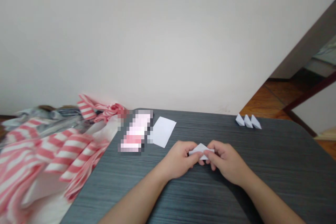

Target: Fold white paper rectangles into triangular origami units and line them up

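Left hand (181, 161) and right hand (228, 162) both closed in a thumb-and-finger pinch, one on each end of the folded paper (201, 147), over the desk (126, 192). Can't tell if it touches down. Risks: uneven thumb pressure could skew a crease; pulling outward could tear it or pop the fold. Three folded pieces (248, 121) stand near the far edge, so a bump could knock them off.
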The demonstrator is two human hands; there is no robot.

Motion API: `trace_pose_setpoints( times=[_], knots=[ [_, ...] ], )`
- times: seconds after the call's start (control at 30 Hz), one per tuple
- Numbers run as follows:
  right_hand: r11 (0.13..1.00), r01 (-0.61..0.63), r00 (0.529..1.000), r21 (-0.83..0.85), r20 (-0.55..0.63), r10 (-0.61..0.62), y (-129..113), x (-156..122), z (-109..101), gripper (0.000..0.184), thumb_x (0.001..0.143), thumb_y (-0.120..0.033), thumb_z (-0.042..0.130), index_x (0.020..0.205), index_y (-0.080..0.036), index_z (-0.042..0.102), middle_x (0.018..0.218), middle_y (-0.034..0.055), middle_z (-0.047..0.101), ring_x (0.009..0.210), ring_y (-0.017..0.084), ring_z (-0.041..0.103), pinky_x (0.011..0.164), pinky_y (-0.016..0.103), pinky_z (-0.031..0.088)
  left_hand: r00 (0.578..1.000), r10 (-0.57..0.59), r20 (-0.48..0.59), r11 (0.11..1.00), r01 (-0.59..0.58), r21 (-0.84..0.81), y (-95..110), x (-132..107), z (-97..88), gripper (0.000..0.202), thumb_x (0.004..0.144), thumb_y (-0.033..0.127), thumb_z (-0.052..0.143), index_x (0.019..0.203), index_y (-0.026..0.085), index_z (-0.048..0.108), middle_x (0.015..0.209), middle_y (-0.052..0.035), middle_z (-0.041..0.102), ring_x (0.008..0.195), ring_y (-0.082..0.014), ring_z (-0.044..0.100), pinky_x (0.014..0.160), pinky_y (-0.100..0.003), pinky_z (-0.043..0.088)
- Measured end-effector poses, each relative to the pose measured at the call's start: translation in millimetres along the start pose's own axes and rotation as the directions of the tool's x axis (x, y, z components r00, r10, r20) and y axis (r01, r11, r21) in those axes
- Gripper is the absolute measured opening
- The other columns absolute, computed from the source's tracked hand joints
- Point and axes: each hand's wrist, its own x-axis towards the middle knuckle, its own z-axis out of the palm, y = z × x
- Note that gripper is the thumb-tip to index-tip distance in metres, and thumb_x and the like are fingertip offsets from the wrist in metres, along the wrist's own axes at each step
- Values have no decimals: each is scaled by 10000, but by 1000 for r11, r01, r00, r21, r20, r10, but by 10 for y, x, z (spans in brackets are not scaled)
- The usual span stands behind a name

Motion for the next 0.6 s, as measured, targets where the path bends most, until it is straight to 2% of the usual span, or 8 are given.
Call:
trace_pose_setpoints(
  times=[0.33,0.47,0.6],
  knots=[
    [999,25,999,-37,38,-23,-58,-3,12,207,914,-265,545,744,-176,624,537,-21,610,473,116,556,491,207,394,999,20,-35,1000,-19,20,35,-21,-19,229,856,252,558,734,138,716,657,-10,666,533,-91,484,511,-187,321],
    [998,36,999,-52,37,-35,-61,-8,-1,234,926,-273,532,729,-181,620,528,-21,611,468,119,552,500,215,398,1000,9,-27,1000,-9,-7,23,-18,-15,230,871,263,549,758,145,710,705,-16,695,546,-90,514,529,-185,351],
    [1000,-2,1000,21,21,1,-34,-10,-16,219,928,-289,532,747,-183,597,563,-23,626,483,121,572,514,219,420,999,-24,-28,998,23,-56,-4,-2,-19,252,893,326,539,809,140,686,761,-38,716,531,-94,516,517,-191,372]
  ],
)
